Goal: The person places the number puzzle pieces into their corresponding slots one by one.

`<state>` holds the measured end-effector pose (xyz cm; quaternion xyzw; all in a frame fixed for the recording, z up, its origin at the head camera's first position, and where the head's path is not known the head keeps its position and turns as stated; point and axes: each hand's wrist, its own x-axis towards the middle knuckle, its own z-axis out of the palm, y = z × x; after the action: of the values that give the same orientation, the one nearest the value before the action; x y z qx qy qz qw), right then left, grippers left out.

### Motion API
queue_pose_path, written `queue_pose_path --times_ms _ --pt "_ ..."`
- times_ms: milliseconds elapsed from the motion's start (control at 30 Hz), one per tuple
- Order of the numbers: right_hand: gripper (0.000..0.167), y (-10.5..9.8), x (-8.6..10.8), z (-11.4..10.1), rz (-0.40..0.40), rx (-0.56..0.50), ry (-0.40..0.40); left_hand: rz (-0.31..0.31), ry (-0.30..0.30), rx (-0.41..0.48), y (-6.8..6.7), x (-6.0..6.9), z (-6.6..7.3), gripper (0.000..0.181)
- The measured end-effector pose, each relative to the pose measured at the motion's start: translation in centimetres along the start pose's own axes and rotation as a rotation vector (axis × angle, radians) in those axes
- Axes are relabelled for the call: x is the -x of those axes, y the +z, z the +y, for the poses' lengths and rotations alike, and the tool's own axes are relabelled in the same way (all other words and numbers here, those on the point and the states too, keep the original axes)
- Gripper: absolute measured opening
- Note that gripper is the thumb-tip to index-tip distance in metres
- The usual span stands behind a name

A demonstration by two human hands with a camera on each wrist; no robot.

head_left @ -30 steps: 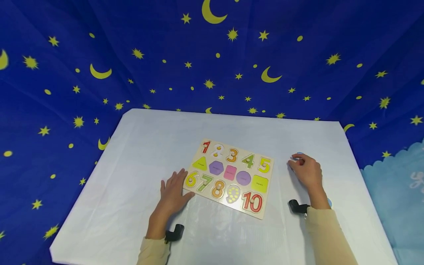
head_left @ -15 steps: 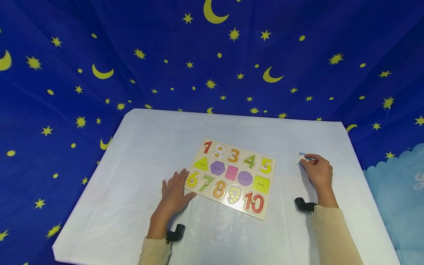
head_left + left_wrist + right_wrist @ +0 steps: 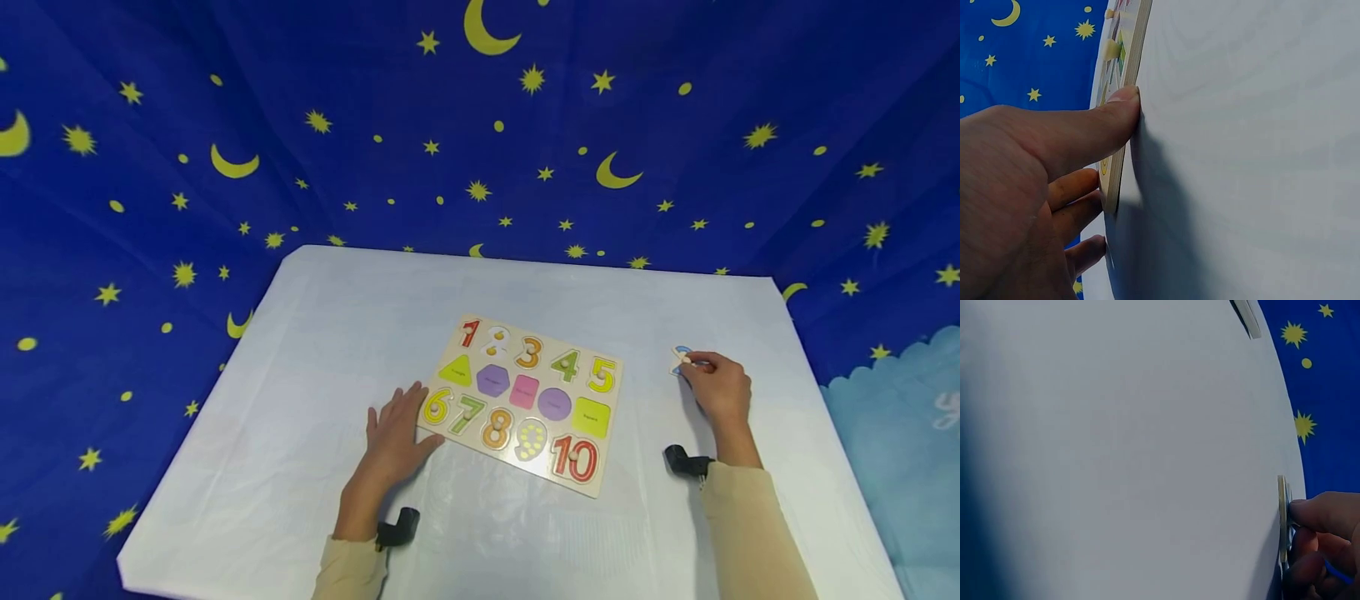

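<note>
A wooden number puzzle board (image 3: 581, 389) lies tilted on the white table. Number pieces with knobs sit in most of its places; the 2 and 9 places show bare printed recesses. My left hand (image 3: 393, 437) rests at the board's left corner, fingers extended along the left side. In the left wrist view, its thumb (image 3: 1124, 100) presses the board's edge. Right of the board, my right hand (image 3: 718, 387) pinches a blue number piece (image 3: 681, 352) that looks like a 2. The right wrist view shows this piece edge-on, close to the table; whether it touches is unclear.
The white table (image 3: 360, 317) runs back to a dark blue curtain (image 3: 375, 167) with yellow moons and stars. A light blue cloth (image 3: 900, 442) hangs at the right. Black wrist mounts (image 3: 686, 461) are worn on both arms.
The right hand shifted right and now pinches the blue number piece, which shows more fully than before. A second blue thing by the right wrist is now out of sight. The left hand stays put.
</note>
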<state>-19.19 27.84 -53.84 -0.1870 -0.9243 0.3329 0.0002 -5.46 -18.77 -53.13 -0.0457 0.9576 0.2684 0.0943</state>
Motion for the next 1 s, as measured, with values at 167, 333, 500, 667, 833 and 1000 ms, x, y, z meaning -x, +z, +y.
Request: queue_pose_path --times_ms 167,333,500,667,833,1000 --pt "0.038 0.0 0.0 0.3 -0.024 -0.01 0.0 -0.003 -0.009 -0.004 0.1 0.1 0.0 0.084" --pt "0.038 0.0 0.1 0.3 -0.023 -0.021 -0.013 0.0 -0.01 -0.01 0.2 0.0 0.0 0.083" --pt "0.038 -0.1 0.1 0.3 -0.021 -0.02 -0.006 -0.01 -0.006 -0.005 0.2 0.0 0.1 0.083" --pt "0.038 -0.2 0.3 0.2 -0.03 -0.032 0.008 -0.02 -0.011 -0.018 0.2 -0.1 0.2 0.084" --pt "0.038 -0.2 0.4 -0.1 -0.028 -0.037 0.017 -0.021 -0.008 -0.027 0.2 -0.1 0.2 0.084" --pt "0.038 0.0 0.4 -0.7 -0.039 -0.043 0.017 -0.003 0.007 -0.027 0.0 -0.1 0.2 0.084"
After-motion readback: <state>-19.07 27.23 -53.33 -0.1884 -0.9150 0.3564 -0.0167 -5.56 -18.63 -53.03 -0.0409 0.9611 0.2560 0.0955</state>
